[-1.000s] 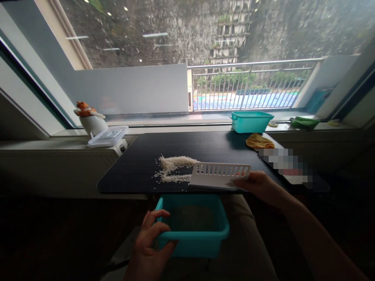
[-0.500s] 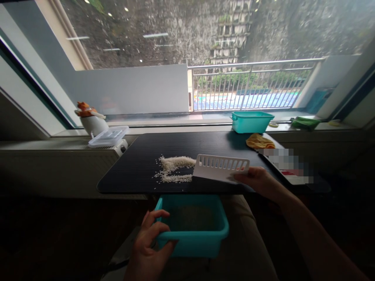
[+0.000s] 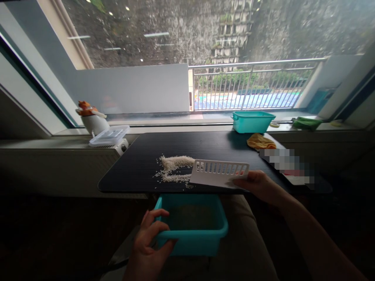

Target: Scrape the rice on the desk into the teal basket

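White rice grains lie in a rough C-shaped heap on the dark tabletop. My right hand is closed on the right end of a white slotted plastic scraper, whose left end meets the rice. A few grains lie by its lower left corner, close to the table's front edge. Below that edge, my left hand grips the left rim of a teal plastic bin, fingers over the rim and thumb outside. The bin's inside is dim, with something pale at the bottom that I cannot make out.
A second teal bin stands at the table's back right, with a yellow cloth before it. A blurred-out flat item lies at the right edge. A clear plastic lid and a white pot-like figure sit at the left.
The scraper has moved slightly left and toward the table's front edge, pulling some grains with it. My left hand and the teal bin have stayed nearly still.
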{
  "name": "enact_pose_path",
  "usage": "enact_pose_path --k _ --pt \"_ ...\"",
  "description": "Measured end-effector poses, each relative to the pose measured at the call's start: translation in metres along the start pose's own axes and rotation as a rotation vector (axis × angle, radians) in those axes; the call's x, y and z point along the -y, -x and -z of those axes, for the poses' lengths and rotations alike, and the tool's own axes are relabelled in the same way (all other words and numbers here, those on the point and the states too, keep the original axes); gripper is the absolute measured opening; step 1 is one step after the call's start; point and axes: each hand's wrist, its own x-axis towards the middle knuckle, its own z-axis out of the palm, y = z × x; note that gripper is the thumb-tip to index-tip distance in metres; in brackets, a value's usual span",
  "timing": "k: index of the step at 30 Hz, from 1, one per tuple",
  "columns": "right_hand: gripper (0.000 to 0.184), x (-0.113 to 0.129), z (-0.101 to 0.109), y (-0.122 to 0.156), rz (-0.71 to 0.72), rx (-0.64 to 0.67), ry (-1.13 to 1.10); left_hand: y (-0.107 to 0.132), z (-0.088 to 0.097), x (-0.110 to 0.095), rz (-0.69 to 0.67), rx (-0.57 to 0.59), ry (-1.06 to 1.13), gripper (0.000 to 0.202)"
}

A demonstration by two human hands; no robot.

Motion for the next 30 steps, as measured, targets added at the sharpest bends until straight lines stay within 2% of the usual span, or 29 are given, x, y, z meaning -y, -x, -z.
enact_pose_path --k 4,10,15,21,27,30 --pt "0.033 0.002 -0.004 0.001 -0.002 0.066 -0.013 0.000 0.000 0.001 0.005 0.016 0.003 0.017" --pt "0.035 0.003 -0.009 -0.004 -0.015 0.029 -0.026 0.000 0.001 0.001 0.012 0.022 0.002 0.016" --pt "0.031 0.003 -0.011 -0.002 -0.010 0.125 -0.052 -0.001 0.000 0.003 -0.010 -0.013 -0.028 0.019" --pt "0.033 0.002 -0.009 -0.006 0.005 0.055 -0.041 -0.001 0.001 0.005 -0.027 0.024 -0.051 0.014" --pt "0.035 0.006 -0.015 -0.007 0.000 0.137 -0.027 0.000 0.002 0.007 -0.030 0.025 -0.040 0.015" --pt "0.034 0.002 -0.008 -0.006 0.015 0.052 -0.013 0.000 0.002 0.006 -0.015 0.033 -0.035 0.015"
